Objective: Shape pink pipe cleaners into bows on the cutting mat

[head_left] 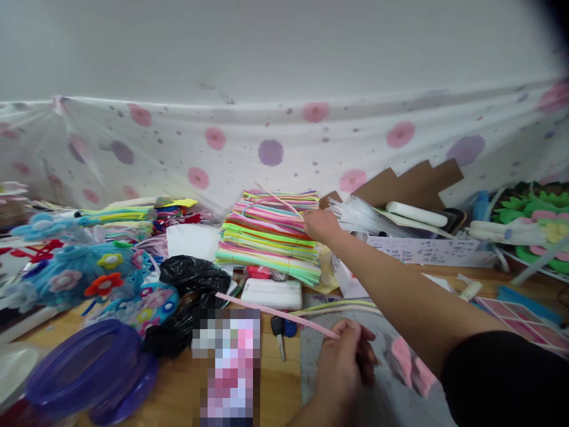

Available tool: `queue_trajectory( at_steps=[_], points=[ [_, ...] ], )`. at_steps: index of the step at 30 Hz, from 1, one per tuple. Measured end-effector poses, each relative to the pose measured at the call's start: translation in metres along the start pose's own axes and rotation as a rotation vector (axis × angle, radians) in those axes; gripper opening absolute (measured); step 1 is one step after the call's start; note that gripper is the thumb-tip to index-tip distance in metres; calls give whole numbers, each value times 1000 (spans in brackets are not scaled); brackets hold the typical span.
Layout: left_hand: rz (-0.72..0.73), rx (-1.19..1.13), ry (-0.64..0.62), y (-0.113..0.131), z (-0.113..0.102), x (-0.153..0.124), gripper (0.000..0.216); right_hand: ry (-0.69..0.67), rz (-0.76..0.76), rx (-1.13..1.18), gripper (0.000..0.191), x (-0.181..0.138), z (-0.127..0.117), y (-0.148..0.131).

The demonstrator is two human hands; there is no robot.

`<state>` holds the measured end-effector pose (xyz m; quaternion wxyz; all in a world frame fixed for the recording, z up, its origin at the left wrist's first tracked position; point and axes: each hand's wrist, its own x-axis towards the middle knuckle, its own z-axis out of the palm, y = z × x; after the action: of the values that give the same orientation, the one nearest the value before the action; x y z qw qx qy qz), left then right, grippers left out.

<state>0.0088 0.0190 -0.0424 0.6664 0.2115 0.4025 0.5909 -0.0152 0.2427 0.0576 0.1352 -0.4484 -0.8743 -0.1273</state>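
Observation:
Low in the head view, my left hand (pixel 338 365) is closed on one end of a pink pipe cleaner (pixel 275 313), which stretches up and to the left over the table. My right hand (pixel 320 225) reaches far forward to the right side of a tall stack of coloured pipe cleaners (pixel 269 237). Its fingers are pinched on a pale pipe cleaner (pixel 281 200) that sticks out above the stack. Two pink fuzzy pieces (pixel 402 359) lie on the grey mat (pixel 317 382), to the right of my left hand.
Left stand a purple plastic basin (pixel 84 373), blue fuzzy flower pieces (pixel 66 267) and a black plastic bag (pixel 195 276). In front of the stack are a white case (pixel 272 293) and a key (pixel 279 338). A white box (pixel 435 252) with clear sticks stands right.

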Motion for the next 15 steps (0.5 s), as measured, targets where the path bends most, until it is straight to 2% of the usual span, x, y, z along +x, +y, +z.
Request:
queue_trajectory(
  at_steps=[9,15],
  points=[
    [20,11,30,9,5,-9,44,-9,65,44,16,-29,-6,32],
    [37,-31,42,12,7,-12,36,4,117,31,16,-94,-22,57]
  ],
)
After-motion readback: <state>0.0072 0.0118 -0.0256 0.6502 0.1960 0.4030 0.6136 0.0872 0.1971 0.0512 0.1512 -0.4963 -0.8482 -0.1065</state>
